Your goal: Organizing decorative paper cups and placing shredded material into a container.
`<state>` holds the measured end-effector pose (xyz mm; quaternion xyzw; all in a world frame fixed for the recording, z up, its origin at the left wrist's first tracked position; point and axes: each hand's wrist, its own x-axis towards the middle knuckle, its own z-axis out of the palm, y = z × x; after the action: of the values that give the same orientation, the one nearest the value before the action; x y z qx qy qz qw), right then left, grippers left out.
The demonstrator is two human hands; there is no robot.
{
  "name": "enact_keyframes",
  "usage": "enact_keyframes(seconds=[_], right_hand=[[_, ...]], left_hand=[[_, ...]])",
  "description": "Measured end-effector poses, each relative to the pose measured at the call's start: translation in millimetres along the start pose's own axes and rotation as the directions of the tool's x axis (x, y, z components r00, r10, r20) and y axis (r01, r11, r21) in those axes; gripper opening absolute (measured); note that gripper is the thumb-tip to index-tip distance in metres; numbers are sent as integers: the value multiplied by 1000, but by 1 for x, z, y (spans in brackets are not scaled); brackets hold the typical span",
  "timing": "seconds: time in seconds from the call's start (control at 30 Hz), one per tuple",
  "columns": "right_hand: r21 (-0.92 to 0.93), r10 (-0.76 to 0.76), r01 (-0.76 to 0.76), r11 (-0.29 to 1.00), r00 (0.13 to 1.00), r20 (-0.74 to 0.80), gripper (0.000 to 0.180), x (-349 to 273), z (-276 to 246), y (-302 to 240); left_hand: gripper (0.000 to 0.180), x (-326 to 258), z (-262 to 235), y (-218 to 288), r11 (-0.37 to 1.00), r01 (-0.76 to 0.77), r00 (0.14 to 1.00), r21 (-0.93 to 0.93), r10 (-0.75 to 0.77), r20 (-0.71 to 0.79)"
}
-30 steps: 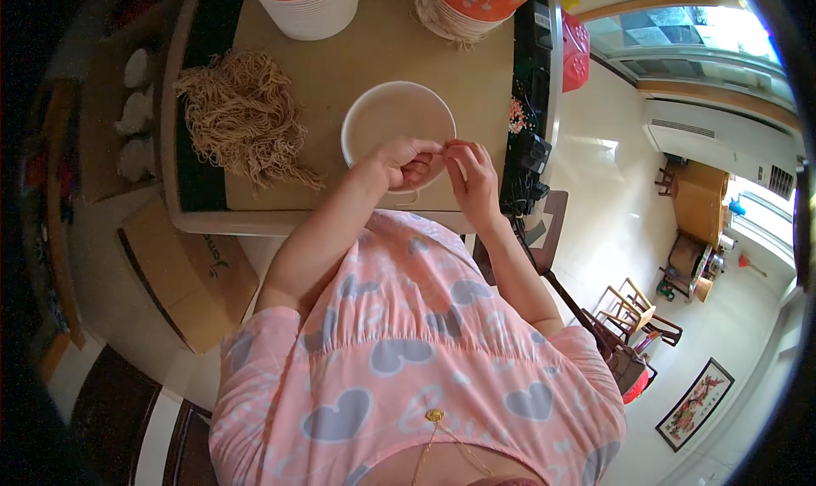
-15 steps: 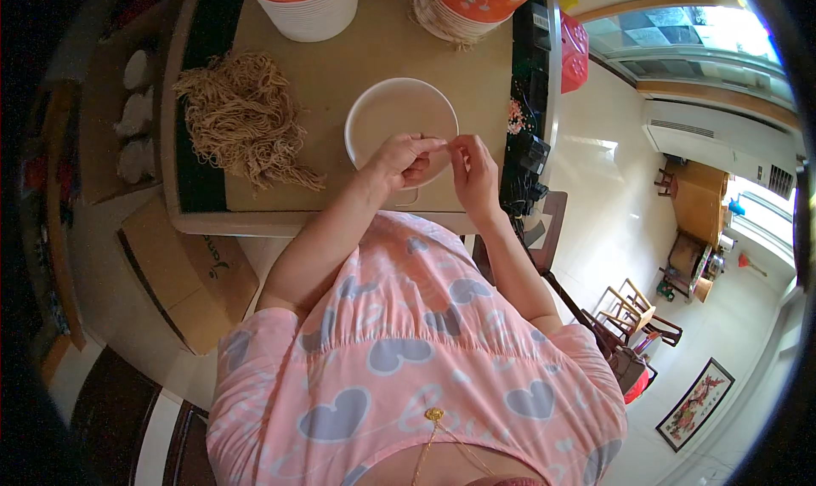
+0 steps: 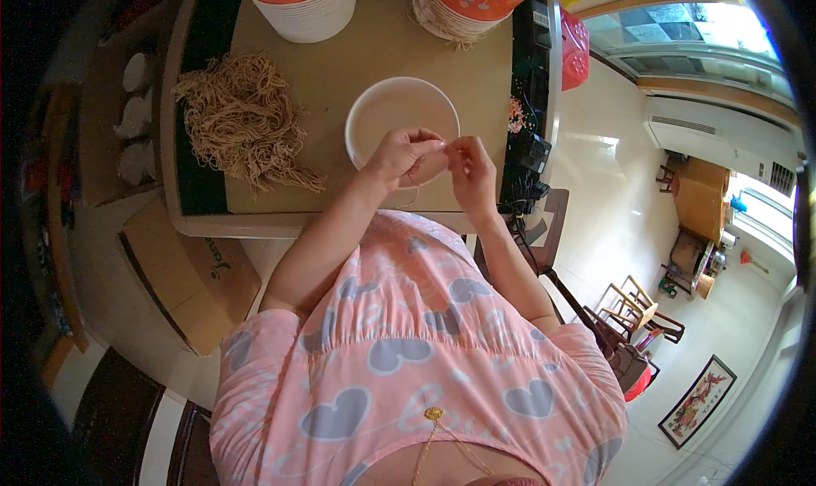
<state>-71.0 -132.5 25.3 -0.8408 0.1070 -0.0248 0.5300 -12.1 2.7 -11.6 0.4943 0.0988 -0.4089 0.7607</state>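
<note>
A white round tub (image 3: pixel 364 112) stands on the table in front of me, and both of my hands are over its near right part. My left hand (image 3: pixel 401 158) is closed in a pinch on a thin beige cord (image 3: pixel 411 200), a loop of which hangs past the tub's near rim. Fingertip to fingertip with it, my right hand (image 3: pixel 473 178) also pinches the cord, though the exact spot between the fingers is too small to make out. A tangled heap of beige cords (image 3: pixel 238 120) lies to the left of the tub.
Two stacks of orange-and-white tubs stand at the back, a left stack (image 3: pixel 310 14) and a right stack (image 3: pixel 463 10) with cord around its lower part. Dark cables and a black adapter (image 3: pixel 534 154) lie along the table's right side. A cardboard box (image 3: pixel 191 273) is below left.
My left fingers have shifted, with the thumb now stretched toward the right fingertips. The right fingers have curled slightly, and the cord loop below has moved a little. The tub stays in place.
</note>
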Motion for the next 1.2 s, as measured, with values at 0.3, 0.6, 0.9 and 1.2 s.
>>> enact_keyframes(seconds=[0.3, 0.6, 0.9, 1.2], right_hand=[[-76, -131, 129, 989, 991, -16, 3, -4, 1, 7], [419, 249, -249, 873, 967, 54, 10, 1, 6, 13], [361, 343, -354, 863, 934, 96, 13, 0, 4, 20], [187, 180, -197, 962, 978, 103, 14, -2, 1, 24]], left_hand=[[4, 13, -16, -11, 761, 402, 899, -509, -220, 380], [9, -6, -8, 3, 741, -340, 940, 579, 258, 222], [7, -23, 2, 7, 429, -470, 821, 772, 534, 203], [9, -19, 0, 5, 657, -304, 917, 689, 398, 25]])
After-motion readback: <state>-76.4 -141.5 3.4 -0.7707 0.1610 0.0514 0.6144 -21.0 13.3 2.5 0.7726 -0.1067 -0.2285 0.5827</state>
